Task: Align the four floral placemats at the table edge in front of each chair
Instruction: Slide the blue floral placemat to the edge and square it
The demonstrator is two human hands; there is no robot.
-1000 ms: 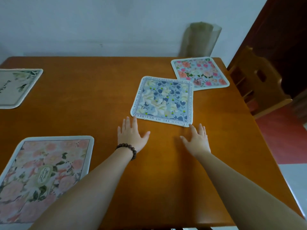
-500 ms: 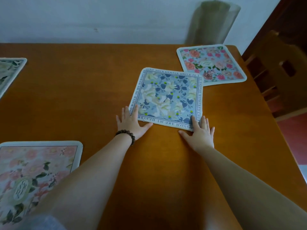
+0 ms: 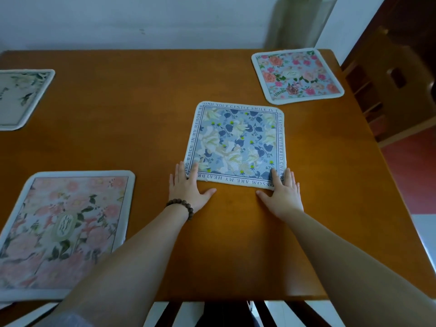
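Observation:
A blue floral placemat [image 3: 238,142] with a lettered border lies right of the middle of the wooden table [image 3: 141,114], well back from the near edge. My left hand [image 3: 188,190] lies flat, fingertips on the mat's near-left corner, thumb spread on the wood. My right hand [image 3: 280,194] presses flat on the near-right corner in the same way. A pale pink floral placemat [image 3: 68,230] sits at the near-left edge. A rose-patterned placemat [image 3: 297,75] lies at the far-right corner. A cream and green placemat [image 3: 21,97] is at the far left, partly cut off.
A wooden chair [image 3: 396,90] stands off the table's right side. Dark chair slats [image 3: 212,312] show below the near edge. A greenish translucent roll [image 3: 299,22] leans on the white wall behind the far-right corner. The far edge meets the wall.
Both hands have reached forward from bare wood onto the blue placemat's near corners. The mat, tilted before, now sits nearly square to the table edge.

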